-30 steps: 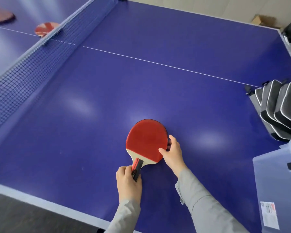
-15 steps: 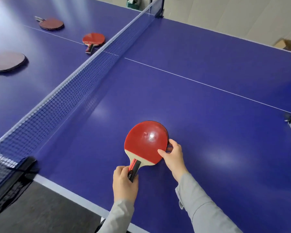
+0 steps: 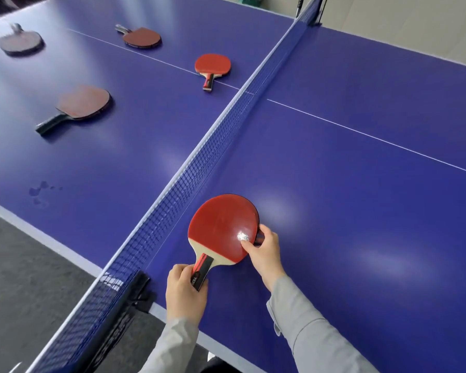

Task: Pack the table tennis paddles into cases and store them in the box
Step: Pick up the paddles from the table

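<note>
The net (image 3: 199, 168) runs across the table (image 3: 361, 184) from its near edge to its far edge, a low barrier between the two halves. On the right half the hands hold a red paddle (image 3: 222, 227) close to the net near the near edge; the rest of that half lies open to the far edge. On the left half four paddles lie well apart: one beside the net (image 3: 212, 64), one mid-half (image 3: 84, 102), two toward the far edge (image 3: 141, 37) (image 3: 20, 41), with bare lanes between them.
</note>
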Motion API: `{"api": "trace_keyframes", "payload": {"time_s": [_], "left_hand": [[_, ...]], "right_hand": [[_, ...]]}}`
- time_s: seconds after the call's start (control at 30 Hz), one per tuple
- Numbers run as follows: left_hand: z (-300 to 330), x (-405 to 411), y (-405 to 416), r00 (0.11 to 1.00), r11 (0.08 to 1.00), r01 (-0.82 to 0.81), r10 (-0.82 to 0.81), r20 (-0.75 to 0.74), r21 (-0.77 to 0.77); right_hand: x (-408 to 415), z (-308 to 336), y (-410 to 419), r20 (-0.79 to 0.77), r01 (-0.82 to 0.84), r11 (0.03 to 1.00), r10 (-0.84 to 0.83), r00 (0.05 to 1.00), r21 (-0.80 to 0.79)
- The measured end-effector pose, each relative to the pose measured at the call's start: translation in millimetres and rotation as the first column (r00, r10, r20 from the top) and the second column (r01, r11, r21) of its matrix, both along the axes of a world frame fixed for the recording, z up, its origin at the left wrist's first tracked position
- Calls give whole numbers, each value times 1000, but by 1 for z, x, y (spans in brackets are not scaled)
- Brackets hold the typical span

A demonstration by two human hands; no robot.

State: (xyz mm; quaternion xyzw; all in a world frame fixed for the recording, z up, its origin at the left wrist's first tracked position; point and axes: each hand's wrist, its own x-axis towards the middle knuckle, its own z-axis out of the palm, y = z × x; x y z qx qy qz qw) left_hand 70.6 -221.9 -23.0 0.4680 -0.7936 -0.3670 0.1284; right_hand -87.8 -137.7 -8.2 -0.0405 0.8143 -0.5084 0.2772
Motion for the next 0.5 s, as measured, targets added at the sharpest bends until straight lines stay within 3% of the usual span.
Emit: {"api": "trace_keyframes", "payload": {"time_s": [0.3, 0.5], "left_hand": [[-17, 2, -11, 998, 997, 57, -59, 35, 56], [4, 6, -14, 965, 993, 117, -118, 235, 21]], "right_hand": [[4, -14, -5, -39, -52, 994, 56, 998, 92], [6, -6, 11, -100, -97, 986, 110, 989, 133]]}}
